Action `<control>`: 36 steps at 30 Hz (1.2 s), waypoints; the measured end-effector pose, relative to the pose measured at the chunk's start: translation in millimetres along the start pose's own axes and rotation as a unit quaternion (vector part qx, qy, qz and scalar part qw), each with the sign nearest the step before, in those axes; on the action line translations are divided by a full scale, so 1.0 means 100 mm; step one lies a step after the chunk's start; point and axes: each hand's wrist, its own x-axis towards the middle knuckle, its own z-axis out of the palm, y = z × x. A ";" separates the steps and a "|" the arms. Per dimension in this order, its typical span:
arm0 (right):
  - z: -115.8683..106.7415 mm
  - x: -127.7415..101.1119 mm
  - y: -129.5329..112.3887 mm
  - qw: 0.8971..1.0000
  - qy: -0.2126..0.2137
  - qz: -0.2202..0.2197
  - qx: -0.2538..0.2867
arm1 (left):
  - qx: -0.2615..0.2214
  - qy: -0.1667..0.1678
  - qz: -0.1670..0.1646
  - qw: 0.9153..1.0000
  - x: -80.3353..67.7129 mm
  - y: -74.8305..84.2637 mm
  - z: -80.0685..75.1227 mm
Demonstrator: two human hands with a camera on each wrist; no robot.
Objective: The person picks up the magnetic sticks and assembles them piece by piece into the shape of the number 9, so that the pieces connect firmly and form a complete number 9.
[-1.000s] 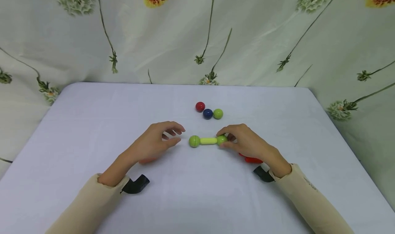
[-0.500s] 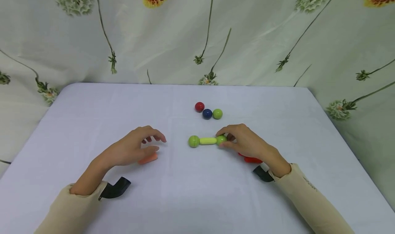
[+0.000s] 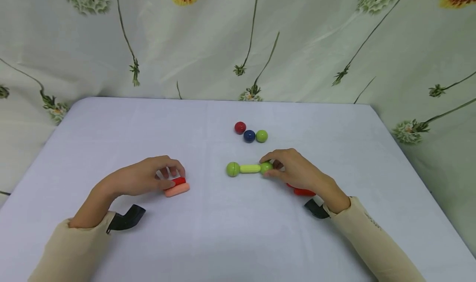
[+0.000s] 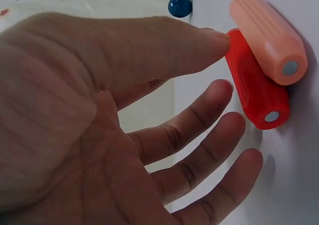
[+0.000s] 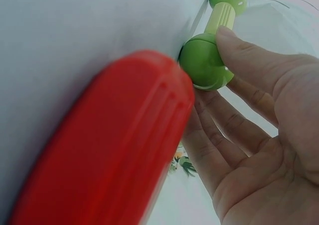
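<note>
L hand (image 3: 143,178) reaching, thumb on red rod (image 4: 254,85), fingers loose, no grip yet. R hand (image 3: 293,170) pinches green ball (image 5: 204,60) of dumbbell. Next, prob: close fingers round rod.

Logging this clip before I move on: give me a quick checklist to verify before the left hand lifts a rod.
1. Left hand at the red rod: ok, thumb touches it.
2. Rod gripped: not ok, fingers lie open.
3. Peach rod apart from the red one: not ok, side by side, touching.
4. Right hand steadies the green ball of the dumbbell: ok.
5. Rod ends magnetic: cannot tell.
</note>
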 end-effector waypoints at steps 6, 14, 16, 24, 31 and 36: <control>0.00 -0.01 0.00 1.000 -0.003 0.009 0.006 | 0.021 -0.003 0.007 1.000 0.04 0.00 0.01; -0.01 0.00 0.01 1.000 -0.003 0.002 0.007 | 0.029 0.015 0.000 0.999 0.09 -0.02 0.05; -0.01 0.00 0.01 1.000 -0.004 0.002 0.005 | 0.030 0.023 0.003 0.999 0.11 -0.03 0.08; -0.01 0.01 0.01 1.000 -0.006 0.001 0.002 | 0.034 0.072 0.004 0.997 0.18 -0.02 0.17; 0.00 0.01 0.00 1.000 -0.006 0.002 0.001 | 0.027 0.126 0.003 0.992 0.21 0.04 0.20; 0.00 0.01 0.00 1.000 -0.005 0.005 0.002 | 0.012 0.145 0.016 0.989 0.23 0.14 0.23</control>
